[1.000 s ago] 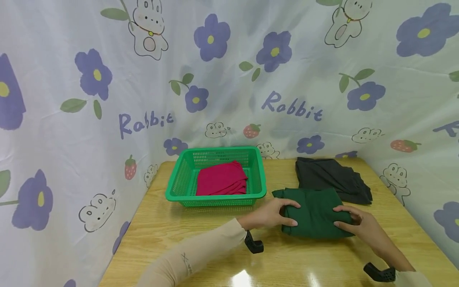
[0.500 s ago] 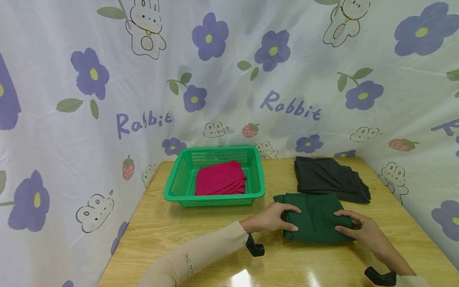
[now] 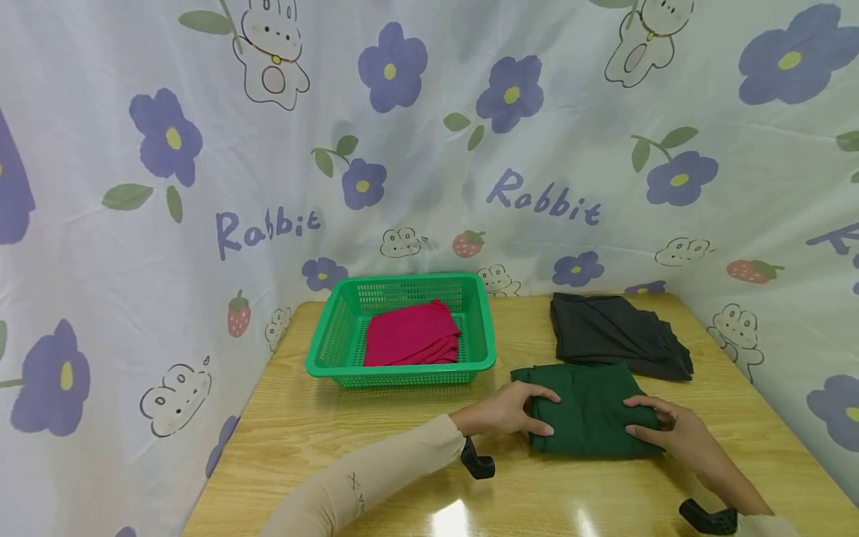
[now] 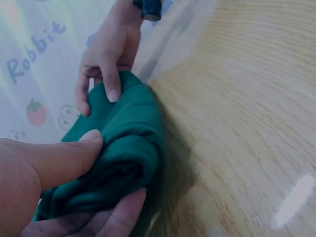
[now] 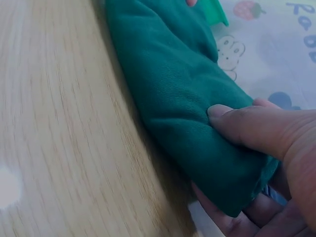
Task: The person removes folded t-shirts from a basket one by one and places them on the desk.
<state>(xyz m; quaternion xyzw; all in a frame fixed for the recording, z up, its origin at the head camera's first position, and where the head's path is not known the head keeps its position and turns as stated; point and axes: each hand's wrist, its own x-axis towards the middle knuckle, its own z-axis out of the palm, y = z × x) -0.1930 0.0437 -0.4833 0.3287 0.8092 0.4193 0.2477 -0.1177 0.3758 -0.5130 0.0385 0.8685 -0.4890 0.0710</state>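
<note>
A dark green garment (image 3: 590, 410), folded into a thick rectangle, is at the right of the table in the head view. My left hand (image 3: 499, 410) grips its left end, and my right hand (image 3: 681, 432) grips the right end. In the left wrist view the thumb (image 4: 74, 158) lies on top of the rolled green layers, with fingers curled underneath. The right wrist view shows the right thumb (image 5: 242, 123) pressing the top of the cloth while other fingers reach under its end. The garment's underside is hidden.
A green plastic basket (image 3: 403, 371) at the back left holds a folded crimson cloth (image 3: 409, 335). Behind the green garment lies a folded dark grey garment (image 3: 614, 335). The wooden table (image 3: 322, 447) meets a patterned white curtain (image 3: 429, 164) at the back and sides.
The green garment and both hands have come slightly toward the person and lower, opening a little more space from the grey garment. Both hands keep their grip.
</note>
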